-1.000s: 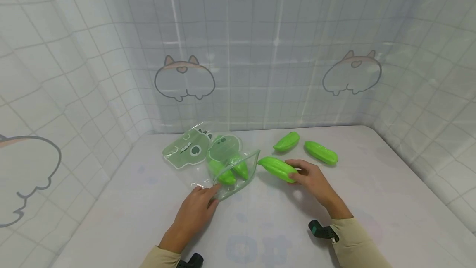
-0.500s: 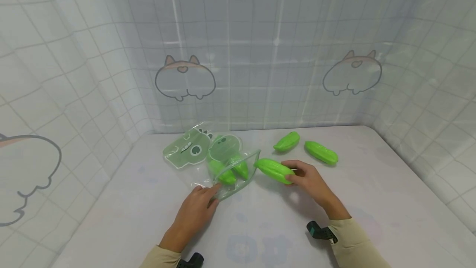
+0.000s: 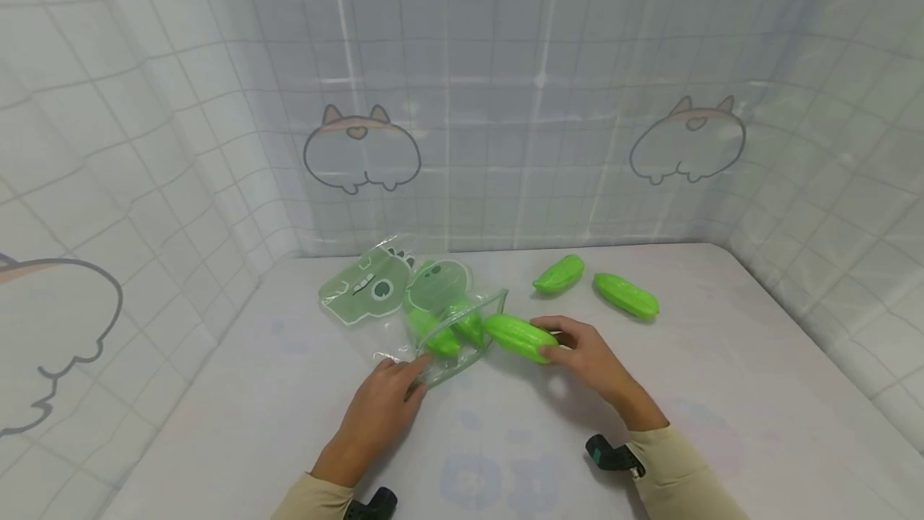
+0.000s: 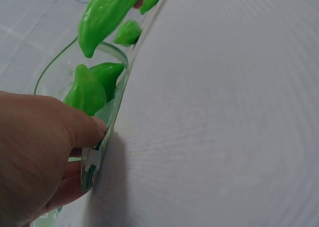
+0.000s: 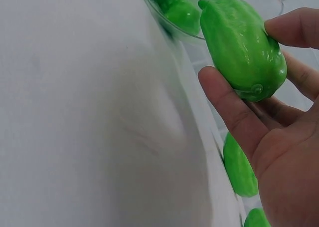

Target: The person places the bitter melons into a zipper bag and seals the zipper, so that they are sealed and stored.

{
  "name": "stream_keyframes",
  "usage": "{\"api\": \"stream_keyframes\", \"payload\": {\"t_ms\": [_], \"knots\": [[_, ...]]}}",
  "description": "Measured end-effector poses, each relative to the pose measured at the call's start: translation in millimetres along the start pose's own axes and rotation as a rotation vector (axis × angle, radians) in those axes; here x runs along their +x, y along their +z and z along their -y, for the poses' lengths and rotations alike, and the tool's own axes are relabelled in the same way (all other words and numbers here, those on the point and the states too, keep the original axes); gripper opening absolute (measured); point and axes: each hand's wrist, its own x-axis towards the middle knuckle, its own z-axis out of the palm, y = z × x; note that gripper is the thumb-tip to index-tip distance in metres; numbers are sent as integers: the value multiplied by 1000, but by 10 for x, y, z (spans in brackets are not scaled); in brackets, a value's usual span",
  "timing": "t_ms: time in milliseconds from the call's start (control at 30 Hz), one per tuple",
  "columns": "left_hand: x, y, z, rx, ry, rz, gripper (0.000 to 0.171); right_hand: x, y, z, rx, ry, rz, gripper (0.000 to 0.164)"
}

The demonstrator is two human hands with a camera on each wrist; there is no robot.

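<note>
My right hand (image 3: 586, 359) grips a bumpy, ridged green bitter melon (image 3: 518, 337) by its near end, thumb on one side and fingers on the other. The melon's far tip sits right at the open mouth of a clear zip bag (image 3: 368, 287) printed with a green cartoon dinosaur. In the left wrist view, that tip hangs over the bag's zip edge (image 4: 123, 77). My left hand (image 3: 382, 404) pinches the near corner of the mouth, beside a white slider (image 4: 93, 158). Inside the bag lie two more bitter melons (image 4: 85, 91), seen through the plastic.
Two loose bitter melons lie at the back right of the white table (image 3: 505, 440): a shorter one (image 3: 559, 274) and a longer one (image 3: 626, 296). Tiled-pattern curtains (image 3: 498, 143) printed with animal rears enclose the table at the back and both sides.
My right hand has carried the bitter melon leftward, bringing its tip to the bag's mouth. The left hand keeps its hold on the bag corner, and the loose melons stay put.
</note>
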Motion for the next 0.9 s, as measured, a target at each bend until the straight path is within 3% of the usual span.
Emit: {"api": "stream_keyframes", "payload": {"t_ms": [367,900], "knots": [[-2,1,-2,1,13,-13,44,9,78,26,-147,-84,26,40],[1,3,3,8,37,-37,46,27,218,27,-196,-50,75,43]]}}
